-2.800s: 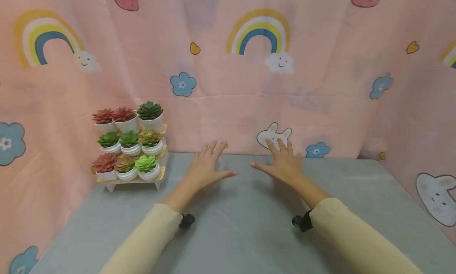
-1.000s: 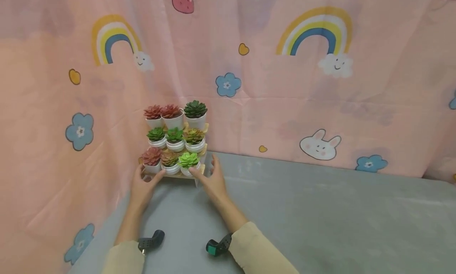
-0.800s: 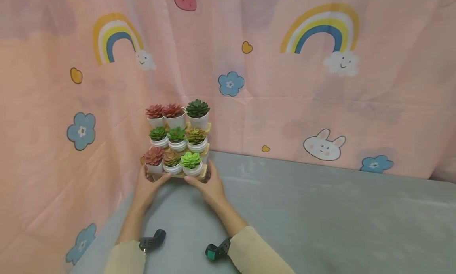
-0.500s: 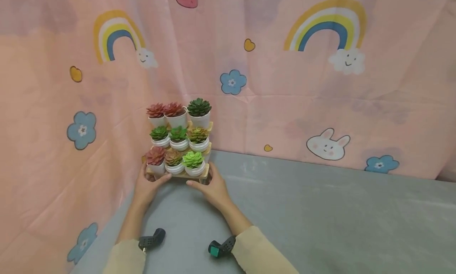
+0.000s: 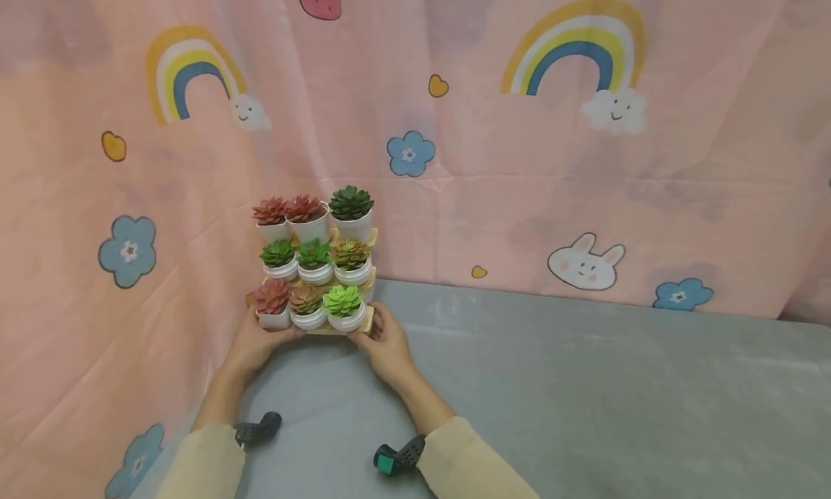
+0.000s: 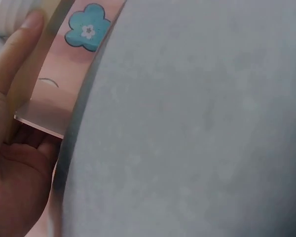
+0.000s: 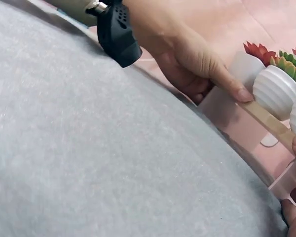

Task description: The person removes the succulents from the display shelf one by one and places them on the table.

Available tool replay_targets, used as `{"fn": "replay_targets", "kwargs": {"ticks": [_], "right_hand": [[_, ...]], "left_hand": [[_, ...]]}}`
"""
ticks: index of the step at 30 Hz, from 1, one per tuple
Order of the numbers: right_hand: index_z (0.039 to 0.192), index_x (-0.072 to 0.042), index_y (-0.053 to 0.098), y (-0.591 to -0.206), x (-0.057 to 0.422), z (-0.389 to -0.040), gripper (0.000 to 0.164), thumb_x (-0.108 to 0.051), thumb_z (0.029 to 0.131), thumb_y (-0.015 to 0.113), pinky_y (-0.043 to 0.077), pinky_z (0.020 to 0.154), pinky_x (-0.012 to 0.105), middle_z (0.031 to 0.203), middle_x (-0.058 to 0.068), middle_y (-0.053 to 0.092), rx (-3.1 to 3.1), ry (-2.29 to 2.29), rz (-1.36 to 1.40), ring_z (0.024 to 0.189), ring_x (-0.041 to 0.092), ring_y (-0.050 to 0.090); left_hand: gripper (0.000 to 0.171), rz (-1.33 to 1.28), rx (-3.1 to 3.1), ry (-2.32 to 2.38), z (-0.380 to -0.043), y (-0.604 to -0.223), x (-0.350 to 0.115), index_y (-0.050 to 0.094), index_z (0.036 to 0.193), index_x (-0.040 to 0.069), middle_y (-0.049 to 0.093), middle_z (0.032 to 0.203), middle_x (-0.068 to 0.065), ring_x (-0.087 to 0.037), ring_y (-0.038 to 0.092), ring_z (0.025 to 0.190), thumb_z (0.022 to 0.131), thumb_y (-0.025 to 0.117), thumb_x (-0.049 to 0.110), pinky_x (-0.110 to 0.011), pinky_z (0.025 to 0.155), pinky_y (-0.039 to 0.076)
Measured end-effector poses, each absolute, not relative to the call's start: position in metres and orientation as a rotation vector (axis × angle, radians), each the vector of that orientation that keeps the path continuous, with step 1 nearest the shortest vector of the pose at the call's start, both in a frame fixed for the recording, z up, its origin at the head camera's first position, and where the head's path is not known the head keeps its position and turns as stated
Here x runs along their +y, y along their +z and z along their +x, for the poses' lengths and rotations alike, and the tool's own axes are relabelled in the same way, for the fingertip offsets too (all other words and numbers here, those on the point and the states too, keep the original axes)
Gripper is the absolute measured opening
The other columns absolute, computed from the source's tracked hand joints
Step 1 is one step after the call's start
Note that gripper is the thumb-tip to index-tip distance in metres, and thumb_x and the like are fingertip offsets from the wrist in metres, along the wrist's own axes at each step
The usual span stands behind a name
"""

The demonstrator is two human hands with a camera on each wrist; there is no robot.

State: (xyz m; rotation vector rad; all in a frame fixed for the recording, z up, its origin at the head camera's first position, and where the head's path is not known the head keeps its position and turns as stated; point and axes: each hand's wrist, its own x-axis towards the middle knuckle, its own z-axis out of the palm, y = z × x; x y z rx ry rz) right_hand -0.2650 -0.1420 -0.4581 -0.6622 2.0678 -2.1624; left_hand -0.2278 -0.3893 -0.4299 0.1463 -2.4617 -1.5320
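Observation:
A tiered stand (image 5: pixel 371 319) with pale wooden shelves holds several small succulents in white pots, among them a light green one (image 5: pixel 342 301), a reddish one (image 5: pixel 271 297) and a dark green one (image 5: pixel 351 202). My left hand (image 5: pixel 254 342) grips the bottom shelf's left end; in the left wrist view its thumb (image 6: pixel 19 47) lies on the wooden edge and the other fingers reach beneath, by a translucent leg (image 6: pixel 42 118). My right hand (image 5: pixel 388 346) grips the right end, thumb along the front edge. Whether the stand's legs touch the table cannot be told.
The grey table (image 5: pixel 552 398) extends to the right of the stand. A pink printed cloth (image 5: pixel 487 218) hangs behind and along the left side, close to the stand and the left hand. Dark wrist cameras (image 5: pixel 399 456) sit below both hands.
Both hands, earlier spread over the middle of the table, have moved left to the stand and now grip its ends. The head view has turned left.

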Motion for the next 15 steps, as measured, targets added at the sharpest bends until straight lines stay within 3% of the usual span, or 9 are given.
{"fn": "replay_targets", "kwargs": {"ticks": [3,10,15], "right_hand": [[0.145,0.007,0.040,-0.459,-0.140,-0.264,0.063,0.001,0.090,0.071,0.056,0.106,0.039,0.145,0.025,0.056,1.999,-2.201,-0.668,0.132,0.038,0.058],[0.144,0.002,0.044,-0.454,-0.129,-0.262,0.061,0.001,0.090,0.071,0.060,0.097,0.028,0.141,0.022,0.060,1.933,-2.205,-0.661,0.127,0.035,0.062],[0.145,0.002,0.044,-0.443,-0.118,-0.256,0.063,0.002,0.088,0.071,0.060,0.093,0.026,0.142,0.021,0.060,1.940,-2.185,-0.619,0.126,0.034,0.063]], "left_hand": [[0.091,0.123,-2.429,-1.538,-0.224,-0.432,-0.387,0.036,0.153,0.010,0.052,0.145,-0.009,0.004,0.050,0.116,0.078,0.088,0.015,-0.007,0.098,0.041],[0.090,0.124,-2.346,-1.616,-0.217,-0.433,-0.374,0.041,0.149,0.014,0.057,0.128,0.014,0.002,0.052,0.115,0.074,0.090,0.011,-0.009,0.096,0.044],[0.096,0.108,-2.301,-1.625,-0.213,-0.423,-0.364,0.038,0.151,0.017,0.056,0.133,0.012,0.001,0.051,0.120,0.071,0.091,0.007,-0.008,0.099,0.043]]}}
